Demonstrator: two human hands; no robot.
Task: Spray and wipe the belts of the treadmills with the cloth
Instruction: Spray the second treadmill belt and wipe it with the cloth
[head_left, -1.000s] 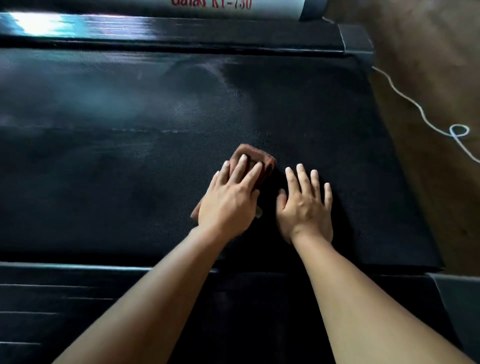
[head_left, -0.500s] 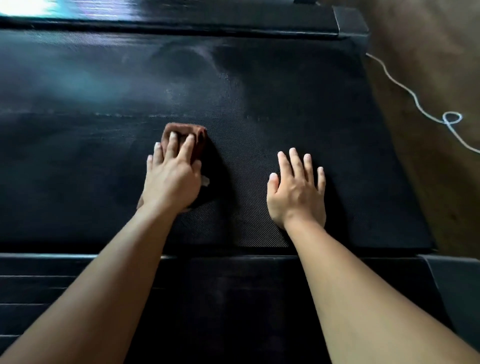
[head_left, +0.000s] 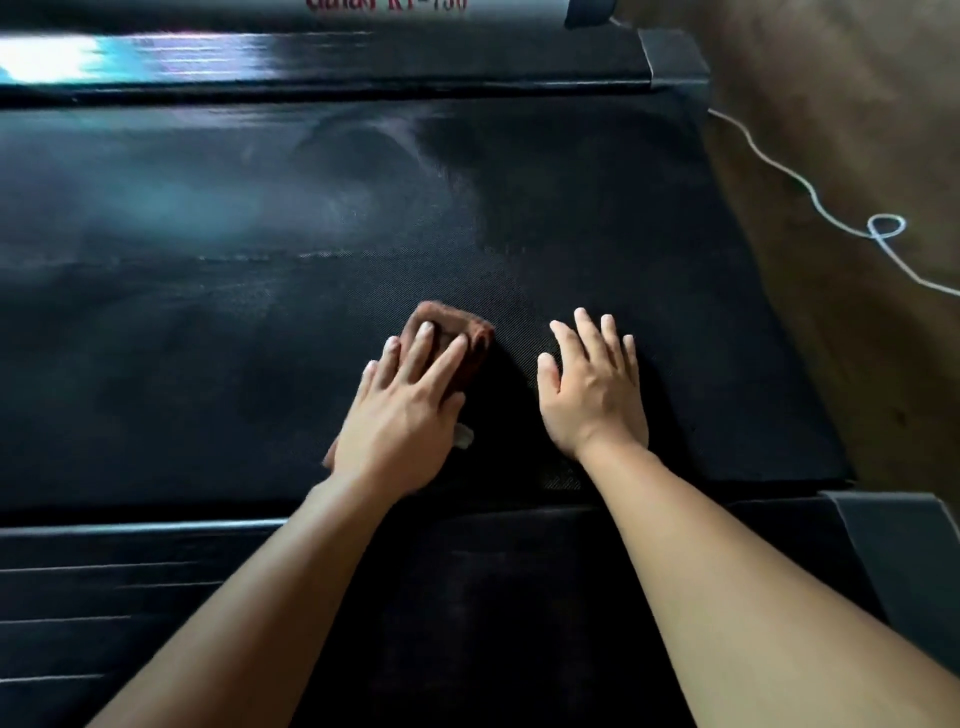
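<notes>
The black textured treadmill belt (head_left: 675, 312) fills most of the view, with pale wiped streaks across its left and far parts. A folded reddish-brown cloth (head_left: 457, 332) lies on the belt near the middle. My left hand (head_left: 405, 415) presses flat on the cloth with straight fingers and covers most of it. Just to the right, my right hand (head_left: 592, 389) rests flat on the bare belt, fingers spread. No spray bottle is in view.
A glossy black side rail (head_left: 363, 57) runs along the far edge, and a ribbed black rail (head_left: 104, 597) lies along the near edge. A white cord (head_left: 810, 192) with a loop trails over the brown floor (head_left: 857, 130) at the right.
My left hand slid the cloth left across the belt, then back right to beside my right hand. My right hand stayed planted on the belt.
</notes>
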